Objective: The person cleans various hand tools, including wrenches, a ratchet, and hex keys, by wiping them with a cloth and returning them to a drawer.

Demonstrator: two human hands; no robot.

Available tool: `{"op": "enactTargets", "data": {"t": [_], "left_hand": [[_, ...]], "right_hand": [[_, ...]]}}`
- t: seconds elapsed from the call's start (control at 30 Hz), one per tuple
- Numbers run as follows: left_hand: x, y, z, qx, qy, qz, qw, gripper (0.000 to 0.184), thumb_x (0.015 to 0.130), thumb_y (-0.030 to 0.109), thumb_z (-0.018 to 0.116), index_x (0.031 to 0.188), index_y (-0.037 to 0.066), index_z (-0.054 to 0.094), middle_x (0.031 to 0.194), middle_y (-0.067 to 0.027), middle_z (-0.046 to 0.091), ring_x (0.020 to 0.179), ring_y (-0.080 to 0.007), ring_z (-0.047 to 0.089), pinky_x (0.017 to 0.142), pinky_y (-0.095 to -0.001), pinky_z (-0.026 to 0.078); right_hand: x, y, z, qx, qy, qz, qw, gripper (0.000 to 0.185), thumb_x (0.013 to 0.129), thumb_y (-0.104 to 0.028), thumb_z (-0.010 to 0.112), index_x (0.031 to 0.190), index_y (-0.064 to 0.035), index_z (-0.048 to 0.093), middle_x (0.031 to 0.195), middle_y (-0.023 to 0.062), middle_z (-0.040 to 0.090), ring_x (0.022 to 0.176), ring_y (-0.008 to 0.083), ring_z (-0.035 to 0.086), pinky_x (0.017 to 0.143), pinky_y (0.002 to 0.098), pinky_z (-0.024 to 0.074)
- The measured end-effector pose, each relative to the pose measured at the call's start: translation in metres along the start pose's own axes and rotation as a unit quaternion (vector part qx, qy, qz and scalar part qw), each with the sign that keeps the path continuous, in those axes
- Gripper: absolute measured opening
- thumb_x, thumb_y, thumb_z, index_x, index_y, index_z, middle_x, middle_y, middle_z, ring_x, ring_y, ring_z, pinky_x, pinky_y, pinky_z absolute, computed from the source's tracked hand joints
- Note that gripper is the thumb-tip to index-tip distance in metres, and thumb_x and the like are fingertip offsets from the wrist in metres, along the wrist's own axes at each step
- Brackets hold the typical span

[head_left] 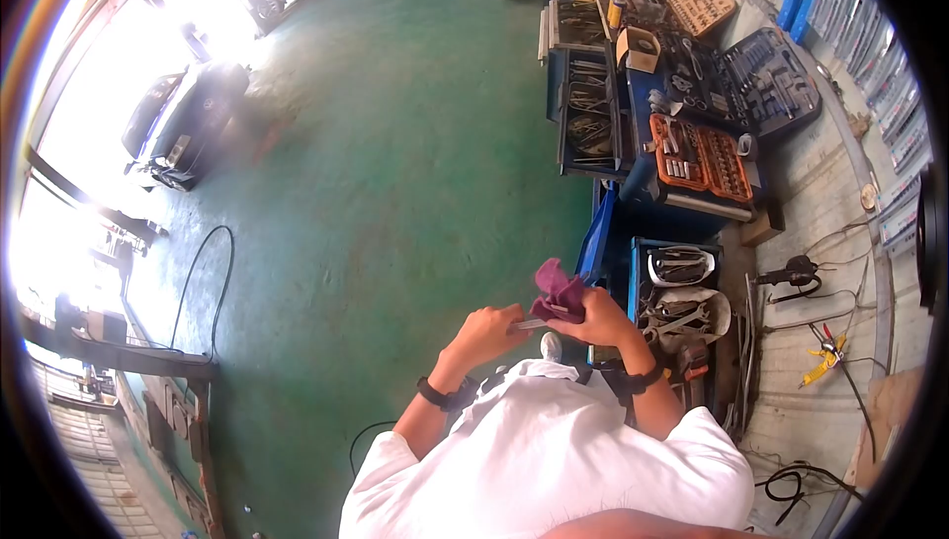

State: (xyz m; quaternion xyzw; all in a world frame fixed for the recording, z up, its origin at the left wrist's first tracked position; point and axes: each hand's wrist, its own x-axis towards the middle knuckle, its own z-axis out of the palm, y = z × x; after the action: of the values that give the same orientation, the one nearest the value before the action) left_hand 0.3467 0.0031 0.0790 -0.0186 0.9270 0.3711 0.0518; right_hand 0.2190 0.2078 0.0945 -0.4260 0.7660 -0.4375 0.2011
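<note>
A crumpled purple cloth (559, 290) is bunched in my right hand (605, 319), whose fingers are closed around it. A slim silver metal tool (532, 323) spans the gap between my two hands; its exact kind is too small to make out. My left hand (486, 333) is closed on the tool's left end. The other end runs under the cloth and my right fingers, where it is hidden. Both hands are in front of my body, close together.
To the right stands a blue tool cabinet (682, 215) with open drawers of tools. An orange socket set (700, 156) lies on top. A lower drawer (635, 282) holds wrenches and gloves. Yellow clamps (822, 359) lie by the wall. A dark car (188, 119) stands far left.
</note>
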Motion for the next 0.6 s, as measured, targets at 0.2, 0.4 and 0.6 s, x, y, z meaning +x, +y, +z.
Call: {"op": "enactTargets", "data": {"t": [0.2,0.4,0.6], "left_hand": [[0.005,-0.001,-0.01,0.035,0.045,0.024,0.998,0.028,0.082,0.03,0.074,0.082,0.004,0.063,0.066,-0.0122,0.065,0.056,-0.0302,0.062,0.054,-0.0384,0.047],[0.004,0.011,-0.015,-0.164,0.025,0.004,0.986,0.036,0.084,0.034,0.077,0.077,0.002,0.063,0.053,-0.0041,0.053,0.047,-0.012,0.05,0.046,-0.0308,0.037],[0.016,0.012,0.007,-0.404,-0.085,-0.058,0.909,0.042,0.096,0.039,0.064,0.078,0.003,0.056,0.051,0.0069,0.041,0.041,-0.0031,0.038,0.037,-0.0221,0.025]], "right_hand": [[-0.009,-0.004,0.003,0.064,0.064,0.015,0.996,0.031,0.076,-0.023,0.08,0.097,-0.0038,0.067,0.082,0.0127,0.069,0.072,0.0272,0.067,0.066,0.0354,0.0509],[-0.021,-0.002,0.016,0.28,0.248,0.035,0.927,0.027,0.08,-0.016,0.079,0.099,-0.0022,0.067,0.09,0.0021,0.068,0.086,0.0104,0.063,0.078,0.0276,0.0506],[-0.032,0.012,0.025,0.376,0.315,0.008,0.871,0.072,0.081,-0.011,0.078,0.141,-0.0034,0.038,0.126,0.0057,0.055,0.112,0.0148,0.055,0.098,0.0316,0.0449]]}}
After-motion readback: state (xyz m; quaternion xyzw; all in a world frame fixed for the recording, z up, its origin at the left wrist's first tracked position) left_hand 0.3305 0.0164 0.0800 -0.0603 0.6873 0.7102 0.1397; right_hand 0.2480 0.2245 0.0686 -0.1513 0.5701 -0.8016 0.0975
